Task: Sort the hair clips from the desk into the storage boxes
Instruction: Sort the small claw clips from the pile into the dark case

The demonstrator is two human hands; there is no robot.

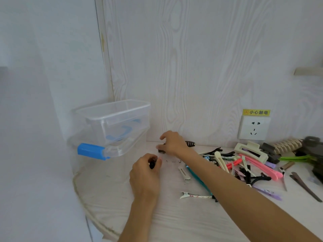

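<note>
My left hand [146, 173] curls round a small dark hair clip [152, 164] near the desk's left part. Just beyond it, my right hand [173, 143] reaches across and pinches another small dark clip [161, 151] lying on the desk. A brown claw clip [190, 143] lies behind the right hand by the wall. A heap of mixed hair clips [244, 163] covers the right side, with pink, cream, purple and black ones. Two clear storage boxes [111, 123] with blue handles stand stacked at the left, the upper one open on top.
A silver clip [184, 173], a teal clip [197, 179] and a white patterned clip [194, 195] lie apart from the heap. A wall socket [254, 127] with a yellow warning label sits above the desk. The desk edge [83, 198] curves at the left.
</note>
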